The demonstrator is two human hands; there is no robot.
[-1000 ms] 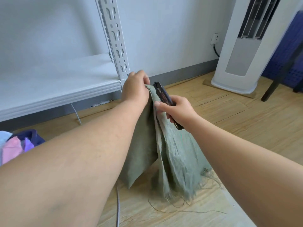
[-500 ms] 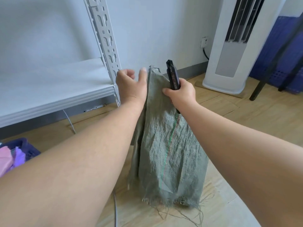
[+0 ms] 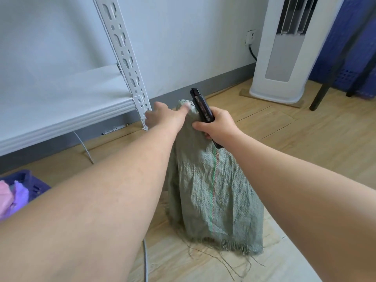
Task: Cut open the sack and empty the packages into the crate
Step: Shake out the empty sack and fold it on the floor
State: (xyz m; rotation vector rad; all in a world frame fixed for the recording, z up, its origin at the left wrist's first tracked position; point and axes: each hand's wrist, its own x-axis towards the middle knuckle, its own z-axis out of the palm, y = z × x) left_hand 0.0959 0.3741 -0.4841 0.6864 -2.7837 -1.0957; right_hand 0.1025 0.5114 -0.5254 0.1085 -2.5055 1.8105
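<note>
Green woven sack (image 3: pixel 211 186) hangs upside down, frayed open end touching the wooden floor (image 3: pixel 317 151). Left hand (image 3: pixel 164 115) pinches its top corner. Right hand (image 3: pixel 217 127) grips a black knife (image 3: pixel 202 107) and sack fabric. Crate (image 3: pixel 30 182) sits far left, holding packages (image 3: pixel 14 198).

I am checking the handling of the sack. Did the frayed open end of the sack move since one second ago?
Yes. The sack has come down: its frayed end, hanging above the floor before, now rests on it, both hands gripping its top beside the shelf post.
</note>
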